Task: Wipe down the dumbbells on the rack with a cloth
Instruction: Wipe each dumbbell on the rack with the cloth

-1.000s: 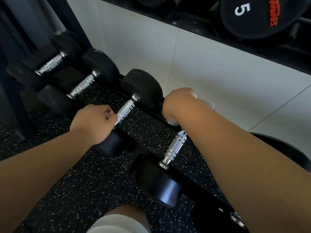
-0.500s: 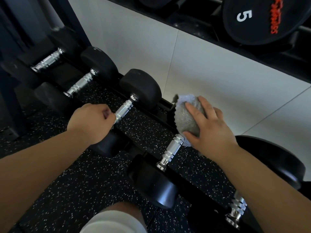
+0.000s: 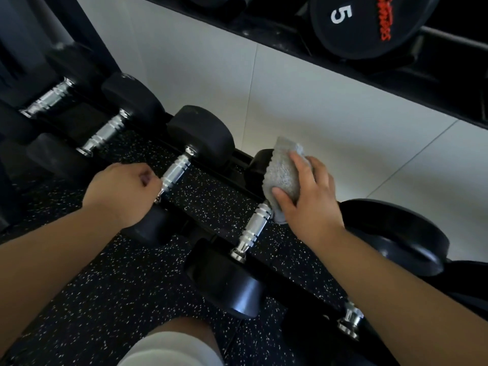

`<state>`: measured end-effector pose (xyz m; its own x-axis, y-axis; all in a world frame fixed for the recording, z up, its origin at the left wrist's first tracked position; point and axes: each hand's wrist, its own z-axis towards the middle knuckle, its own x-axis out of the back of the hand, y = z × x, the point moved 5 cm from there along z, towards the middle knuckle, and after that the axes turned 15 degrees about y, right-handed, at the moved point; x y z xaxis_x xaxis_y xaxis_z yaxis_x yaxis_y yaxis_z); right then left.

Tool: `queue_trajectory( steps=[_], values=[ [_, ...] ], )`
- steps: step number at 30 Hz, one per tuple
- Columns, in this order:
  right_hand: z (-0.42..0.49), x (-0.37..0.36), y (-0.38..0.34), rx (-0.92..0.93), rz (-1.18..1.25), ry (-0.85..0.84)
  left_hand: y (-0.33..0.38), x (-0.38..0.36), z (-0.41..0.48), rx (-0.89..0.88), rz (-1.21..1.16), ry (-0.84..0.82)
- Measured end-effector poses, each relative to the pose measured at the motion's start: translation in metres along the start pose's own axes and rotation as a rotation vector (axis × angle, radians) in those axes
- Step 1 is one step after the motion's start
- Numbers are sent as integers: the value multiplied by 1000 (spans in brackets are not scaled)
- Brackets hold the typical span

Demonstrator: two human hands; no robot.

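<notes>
My L hand (image 3: 121, 192) fisted on one dumbbell (image 3: 175, 169); R hand (image 3: 309, 196) curled over cloth (image 3: 284, 171) on head of next dumbbell (image 3: 253, 231), bigger dumbbell (image 3: 396, 233) beside wrist.

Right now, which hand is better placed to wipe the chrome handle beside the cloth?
Right. The right hand holds the grey cloth on that dumbbell's far head, directly beside the chrome handle. The left hand grips the neighbouring dumbbell and has no cloth.

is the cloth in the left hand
No, the right hand holds the grey cloth against a dumbbell head; the left hand grips another dumbbell's handle.
</notes>
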<state>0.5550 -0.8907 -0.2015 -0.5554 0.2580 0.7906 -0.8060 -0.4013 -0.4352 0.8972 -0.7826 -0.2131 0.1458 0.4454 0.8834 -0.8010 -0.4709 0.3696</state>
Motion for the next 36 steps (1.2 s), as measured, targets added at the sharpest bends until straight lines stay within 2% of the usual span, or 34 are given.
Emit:
queue_trajectory(
  steps=[2,4,8,10,12,15,17,19,24,25,27,29,30,31,32,33,34,36],
  values=[
    [18,-1,-10,-63,-26,-30,3,1,-1,2,-6,7],
    [46,-3,-23,-33,-149,-69,5,2,-2,3,-4,3],
    [90,-28,-60,225,-436,-340,4,4,-4,22,-29,8],
    [93,-41,-71,308,-542,-406,2,5,-3,26,-31,9],
    [82,-36,-67,418,-523,-339,1,5,-3,10,-27,14],
    [47,-9,-41,549,-238,-103,-1,4,-2,-8,-21,31],
    [29,3,-25,497,-163,-8,0,2,0,-13,-21,17],
    [33,-1,-25,412,-284,-9,-1,-2,1,-11,-19,-10],
    [90,-35,-82,280,-553,-300,-2,-4,0,-1,-9,-9],
    [102,-41,-88,225,-543,-307,-1,-4,-1,-2,-8,-7],
    [119,-45,-94,99,-272,-191,2,-2,-2,-28,3,8],
    [127,-29,-109,150,113,143,6,0,0,-69,22,20],
    [127,-26,-119,201,279,230,6,1,1,-83,29,20],
    [128,-34,-129,239,372,196,5,0,2,-91,38,12],
    [127,-52,-140,267,370,51,4,-1,2,-100,52,1],
    [125,-75,-149,285,289,-133,3,-1,3,-105,70,-16],
    [121,-95,-155,332,164,-247,3,-2,4,-113,85,-33],
    [117,-115,-163,470,9,-272,2,-3,4,-122,97,-70]
  ],
)
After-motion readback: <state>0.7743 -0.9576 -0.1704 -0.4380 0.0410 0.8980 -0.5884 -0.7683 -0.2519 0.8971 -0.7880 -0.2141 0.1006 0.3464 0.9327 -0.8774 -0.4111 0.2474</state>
